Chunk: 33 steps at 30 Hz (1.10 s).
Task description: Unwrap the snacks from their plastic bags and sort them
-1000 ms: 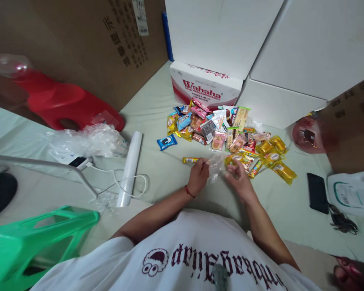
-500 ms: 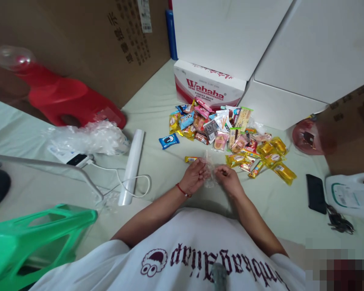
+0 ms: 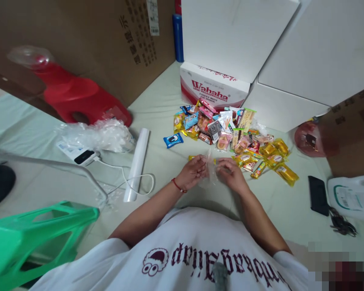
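Observation:
A small clear plastic bag (image 3: 211,171) is stretched upright between my two hands. My left hand (image 3: 194,173), with a red cord bracelet at the wrist, is closed on the bag's left side. My right hand (image 3: 232,173) has its fingers curled in at the bag's right edge; its fingertips are partly hidden. A yellow-wrapped snack (image 3: 191,158) lies just behind my left hand, mostly covered by it. Beyond my hands spreads a pile of wrapped snacks (image 3: 223,141), with several yellow packets (image 3: 286,173) at its right end and a blue packet (image 3: 173,140) apart at its left.
A Wahaha carton (image 3: 214,87) stands behind the pile. To the left are a red jug (image 3: 75,97), crumpled clear plastic (image 3: 106,135), a white roll (image 3: 137,165) with a cable across it, and a green stool (image 3: 48,226). A phone (image 3: 318,195) and keys (image 3: 342,222) lie right.
The view has shifted slightly, so the surroundings sit farther right. My hands remain at the bag, which looks more spread out; my right hand's fingers have shifted a little.

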Motion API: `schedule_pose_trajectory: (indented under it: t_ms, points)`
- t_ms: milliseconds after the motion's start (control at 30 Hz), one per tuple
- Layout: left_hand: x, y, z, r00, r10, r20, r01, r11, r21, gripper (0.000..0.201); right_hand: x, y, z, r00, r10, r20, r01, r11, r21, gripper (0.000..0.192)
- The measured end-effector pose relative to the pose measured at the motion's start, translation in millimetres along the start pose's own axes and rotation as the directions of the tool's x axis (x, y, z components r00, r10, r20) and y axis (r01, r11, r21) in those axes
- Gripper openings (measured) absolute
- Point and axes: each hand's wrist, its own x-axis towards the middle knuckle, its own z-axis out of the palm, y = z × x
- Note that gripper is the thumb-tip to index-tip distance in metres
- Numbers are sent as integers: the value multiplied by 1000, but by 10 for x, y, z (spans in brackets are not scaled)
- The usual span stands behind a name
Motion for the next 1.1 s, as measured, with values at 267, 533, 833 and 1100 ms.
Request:
schedule_pose_trajectory:
  t_ms: [267, 533, 833, 1100]
  points:
    - [20, 134, -141, 995, 62, -75, -59, 997, 43, 48, -79, -55, -82, 979, 201, -42, -180, 940, 291, 37]
    - [-38, 111, -2, 999, -24, 43, 23, 1000, 13, 38, 102, 56, -48, 974, -209, 88, 217, 971, -98, 18]
    - [-35, 129, -24, 994, -70, 83, 77, 994, -81, 32, 113, 52, 39, 958, -254, 131, 265, 961, -74, 24]
    - [-77, 204, -160, 999, -52, -10, 50, 987, -154, 21, 71, 155, -34, 988, -67, 137, 43, 983, 177, 31]
